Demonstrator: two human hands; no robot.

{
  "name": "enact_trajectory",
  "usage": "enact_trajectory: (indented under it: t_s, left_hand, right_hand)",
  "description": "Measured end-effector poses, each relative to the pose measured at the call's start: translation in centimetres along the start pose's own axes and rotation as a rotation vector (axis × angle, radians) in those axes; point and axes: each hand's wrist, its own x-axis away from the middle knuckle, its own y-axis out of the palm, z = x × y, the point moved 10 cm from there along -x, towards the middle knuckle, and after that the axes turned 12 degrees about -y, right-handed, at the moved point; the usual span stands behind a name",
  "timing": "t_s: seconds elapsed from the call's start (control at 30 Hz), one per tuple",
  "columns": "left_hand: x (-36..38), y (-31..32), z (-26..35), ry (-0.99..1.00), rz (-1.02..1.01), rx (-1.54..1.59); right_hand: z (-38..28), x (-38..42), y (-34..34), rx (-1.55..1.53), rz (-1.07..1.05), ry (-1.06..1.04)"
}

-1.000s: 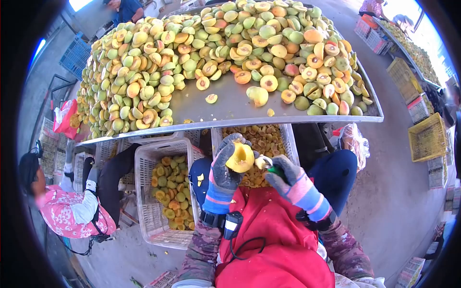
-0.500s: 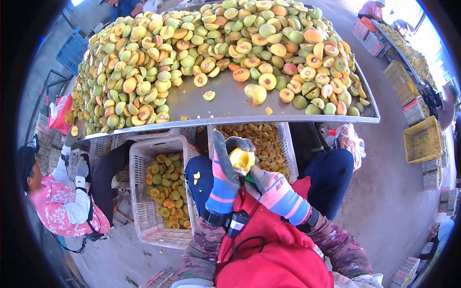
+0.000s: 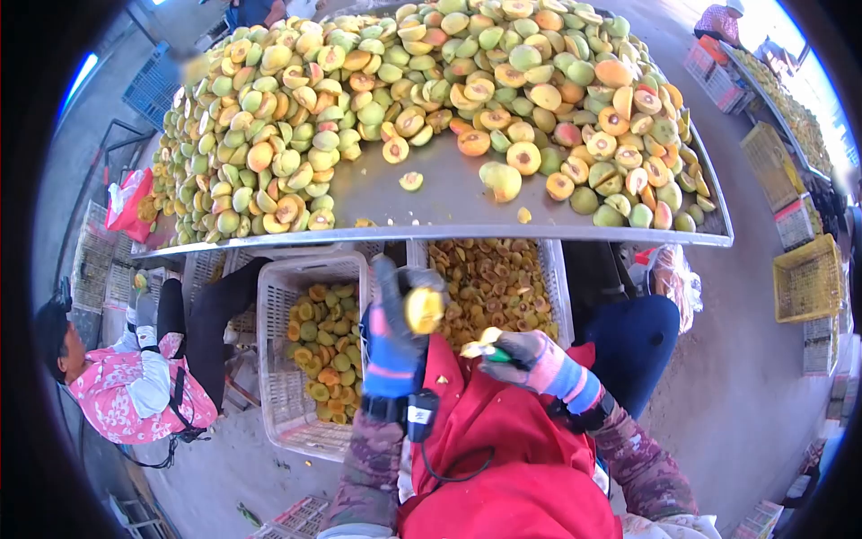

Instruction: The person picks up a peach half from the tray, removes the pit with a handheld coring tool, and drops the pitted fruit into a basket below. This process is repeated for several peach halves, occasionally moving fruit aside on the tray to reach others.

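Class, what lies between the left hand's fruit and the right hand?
In the head view, the green-handled tool in the right hand juts into an open gap; red apron shows behind.

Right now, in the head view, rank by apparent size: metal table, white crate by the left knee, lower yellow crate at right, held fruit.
Largest to smallest:
1. Metal table
2. White crate
3. Lower yellow crate
4. Held fruit, blurred

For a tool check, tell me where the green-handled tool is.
In the head view, the green-handled tool is in the right hand, over the red apron, right of the yellow fruit in the left hand.
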Motion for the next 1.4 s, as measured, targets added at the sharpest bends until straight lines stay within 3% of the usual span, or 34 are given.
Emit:
enact_trajectory:
  t_s: [0.03,0.07,0.1,0.13,0.17,0.2,0.23,0.3,0.37,0.43,0.47,0.5,0.57,0.6,0.63,0.7,0.73,0.77,0.8,0.83,0.9,0.93,0.97,1.03,1.07,1.1,1.13,1.17,1.23,1.3,1.33,1.37,1.4]
  left_hand:
    - [-2.6,-9.3,-2.4,0.035,0.239,0.043]
    - [-0.5,-8.5,2.7,0.169,0.258,-0.073]
    - [0.0,-13.5,4.3,0.266,0.492,-0.367]
    - [1.5,-14.4,7.6,0.489,0.74,-0.915]
    - [0.4,-13.3,7.6,0.49,0.692,-1.61]
    - [0.4,-12.6,8.5,0.578,0.705,-1.555]
    - [0.5,-12.1,9.2,0.654,0.715,-1.506]
    - [-2.5,-6.2,9.0,0.633,0.486,-1.199]
    - [-6.0,3.7,7.3,0.662,0.224,-1.223]
    - [-10.4,12.5,3.2,0.738,-0.044,-1.58]
    - [-11.9,15.9,1.2,0.819,-0.149,-1.734]
    - [-13.1,18.1,-1.1,0.892,-0.262,-1.883]
    - [-18.4,18.9,-6.3,0.698,-0.463,-2.137]
    - [-18.6,19.6,-5.6,0.714,-0.481,-2.059]
    - [-18.9,19.7,-5.2,0.733,-0.478,-2.055]
    - [-20.7,17.2,-2.4,0.479,-0.328,-1.38]
    - [-21.3,14.7,-2.5,0.252,-0.367,-0.789]
    - [-19.4,13.0,-3.0,-0.127,-0.407,-0.204]
    - [-17.1,12.5,-2.8,-0.18,-0.461,0.031]
    - [-14.9,12.1,-2.5,-0.223,-0.511,0.27]
    - [-9.8,11.1,-2.0,-0.299,-0.435,0.418]
    - [-8.8,9.4,-2.7,-0.275,-0.301,0.491]
    - [-7.7,8.2,-3.5,-0.28,-0.286,0.425]
    - [-4.8,6.0,-0.2,0.302,-0.057,-0.368]
    - [-3.6,5.5,-0.2,0.297,-0.059,-0.368]
    - [-0.5,7.2,2.2,0.516,-0.081,-0.564]
    - [2.2,8.7,3.5,0.739,-0.104,-0.754]
    - [2.5,8.2,3.2,0.732,-0.112,-0.748]
    - [2.1,7.9,2.5,0.472,-0.231,-0.587]
    - [3.2,7.8,2.5,0.451,-0.121,-0.496]
    - [3.6,7.6,2.6,0.481,-0.075,-0.503]
    - [4.0,7.2,2.7,0.509,-0.027,-0.51]
    - [4.3,6.9,2.9,0.536,0.018,-0.517]
  right_hand:
    - [3.7,1.8,0.3,-0.165,0.073,0.146]
    - [9.1,3.8,1.8,0.199,-0.12,0.222]
    - [13.3,5.8,2.6,0.564,-0.304,0.306]
    - [13.6,6.5,2.5,0.57,-0.277,0.311]
    - [14.9,7.5,1.7,0.563,-0.205,0.457]
    - [16.2,8.0,0.2,0.557,-0.144,0.593]
    - [16.1,6.9,-0.4,0.557,-0.133,0.593]
    - [15.1,5.5,1.2,-0.337,0.142,0.568]
    - [18.2,7.4,3.0,-0.312,0.057,0.663]
    - [17.8,6.8,0.3,0.576,-0.058,0.534]
    - [17.4,7.9,-0.7,0.317,0.284,0.435]
    - [16.8,8.6,-1.1,0.321,0.284,0.443]
    - [12.7,8.7,-3.1,0.194,0.378,0.362]
    - [11.0,9.1,-4.2,0.091,0.46,0.401]
    - [9.9,9.5,-4.7,0.227,0.465,0.325]
    - [9.9,10.9,-4.4,-0.062,0.483,0.406]
    - [9.2,11.2,-4.6,-0.219,0.545,0.439]
    - [8.7,11.0,-4.6,-0.384,0.6,0.475]
    - [8.9,10.6,-4.4,-0.486,0.624,0.477]
    - [7.7,9.5,-5.4,-0.284,0.585,0.398]
    - [5.6,7.0,-5.9,-0.042,0.49,0.248]
    - [3.3,5.2,-6.1,-0.245,0.521,0.324]
    - [2.7,4.3,-5.6,-0.252,0.51,0.328]
    - [0.7,2.9,-4.7,-0.423,0.54,0.176]
    - [0.2,2.5,-4.1,-0.572,0.561,0.21]
    - [-0.1,2.2,-3.9,-0.569,0.568,0.216]
    - [-1.6,1.6,-4.6,-0.276,0.544,0.127]
    - [-3.3,1.2,-5.0,0.015,0.509,0.043]
    - [-2.7,1.1,-4.0,0.039,0.45,0.1]
    - [-0.5,1.4,-3.1,-0.379,0.619,0.097]
    - [-0.4,2.1,-2.3,-0.542,0.62,0.242]
    - [-0.7,2.4,-2.2,-0.542,0.617,0.244]
    - [-0.7,2.3,-0.3,-0.9,0.527,0.3]
